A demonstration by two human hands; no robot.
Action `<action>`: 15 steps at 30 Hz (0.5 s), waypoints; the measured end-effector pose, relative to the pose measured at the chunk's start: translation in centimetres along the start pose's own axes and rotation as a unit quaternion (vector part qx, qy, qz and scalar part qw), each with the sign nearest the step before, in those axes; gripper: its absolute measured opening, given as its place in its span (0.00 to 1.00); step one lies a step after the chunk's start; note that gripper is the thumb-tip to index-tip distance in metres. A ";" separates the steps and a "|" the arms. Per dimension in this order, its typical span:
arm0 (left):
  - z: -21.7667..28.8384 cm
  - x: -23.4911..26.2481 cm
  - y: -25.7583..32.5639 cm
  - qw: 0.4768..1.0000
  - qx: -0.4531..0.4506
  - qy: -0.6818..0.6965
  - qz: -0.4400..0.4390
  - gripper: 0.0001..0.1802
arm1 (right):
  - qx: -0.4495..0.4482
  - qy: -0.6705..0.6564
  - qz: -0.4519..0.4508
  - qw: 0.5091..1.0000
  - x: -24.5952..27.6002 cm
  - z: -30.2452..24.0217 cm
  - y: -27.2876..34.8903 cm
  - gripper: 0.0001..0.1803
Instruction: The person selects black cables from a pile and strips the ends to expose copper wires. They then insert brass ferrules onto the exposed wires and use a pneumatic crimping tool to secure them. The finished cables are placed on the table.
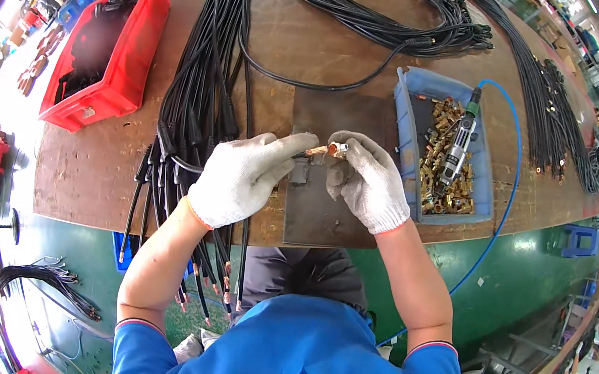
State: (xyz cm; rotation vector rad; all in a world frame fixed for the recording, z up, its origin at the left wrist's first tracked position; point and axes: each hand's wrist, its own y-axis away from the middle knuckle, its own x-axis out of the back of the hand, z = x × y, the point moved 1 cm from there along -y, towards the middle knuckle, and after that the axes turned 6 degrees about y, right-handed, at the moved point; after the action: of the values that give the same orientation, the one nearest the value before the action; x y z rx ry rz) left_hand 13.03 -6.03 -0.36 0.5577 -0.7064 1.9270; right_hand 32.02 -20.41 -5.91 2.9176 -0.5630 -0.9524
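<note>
Both hands wear white knitted gloves and meet above a dark mat point(321, 220) on the table. My left hand point(240, 175) is closed on the end of a black cable point(186, 165), whose bare copper strands point(315, 150) stick out past the fingertips. In the fingers of my right hand point(372, 178) is a small brass connector point(337, 149), its end against or very close to the strands. Whether the strands sit inside it I cannot tell. A bundle of black cables point(200, 83) lies just left of my left hand.
Right of my right hand stands a blue bin point(407, 129) of brass fittings point(444, 123), with a green-and-silver air tool point(459, 144) on top and its blue hose point(520, 155) trailing off. A red crate point(128, 81) with black parts is at left. More black cables point(353, 12) lie at the back.
</note>
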 end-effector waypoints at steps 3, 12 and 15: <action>-0.1 -0.1 0.1 1.000 -0.001 0.004 0.001 0.25 | -0.010 -0.012 -0.018 1.000 0.1 0.2 -0.1 0.18; -0.4 -0.2 0.1 1.000 -0.011 0.015 0.009 0.25 | -0.012 -0.012 -0.019 1.000 -0.6 0.2 -0.1 0.18; -0.6 -0.4 0.1 1.000 -0.021 -0.001 0.012 0.25 | -0.010 0.002 -0.014 1.000 -0.4 0.1 -0.1 0.17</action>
State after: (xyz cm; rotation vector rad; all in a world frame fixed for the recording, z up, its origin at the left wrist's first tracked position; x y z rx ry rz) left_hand 13.08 -5.88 -1.05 0.5271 -0.7556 1.9293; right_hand 31.71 -20.20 -5.79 2.9168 -0.5095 -0.9492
